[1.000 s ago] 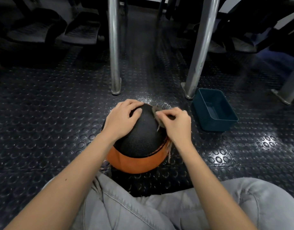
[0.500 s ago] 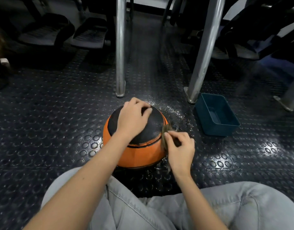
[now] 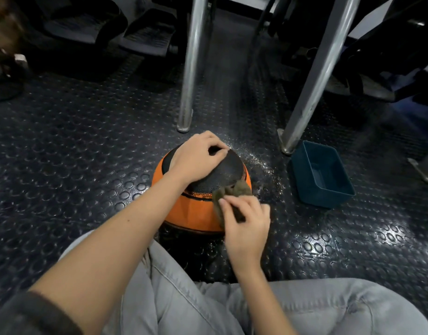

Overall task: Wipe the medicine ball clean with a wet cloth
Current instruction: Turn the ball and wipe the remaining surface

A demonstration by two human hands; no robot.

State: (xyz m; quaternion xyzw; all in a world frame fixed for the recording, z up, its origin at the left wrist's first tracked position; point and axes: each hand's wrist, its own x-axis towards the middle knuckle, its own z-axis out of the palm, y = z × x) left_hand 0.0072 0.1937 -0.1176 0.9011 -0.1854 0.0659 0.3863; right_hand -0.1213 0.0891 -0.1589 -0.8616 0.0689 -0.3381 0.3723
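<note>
The medicine ball [image 3: 196, 211] sat on the studded floor [image 3: 87, 146] just ahead of the person's knees. The left hand [image 3: 196, 160] lay over its black top, grip curled down onto the surface, seemingly to stop it rolling. The right hand [image 3: 246, 226] had its grip closed on a bunched brownish cloth [image 3: 234, 189], pinching it against the ball's orange right flank, while a blue tub [image 3: 321, 175] stood near, probably for rewetting.
</note>
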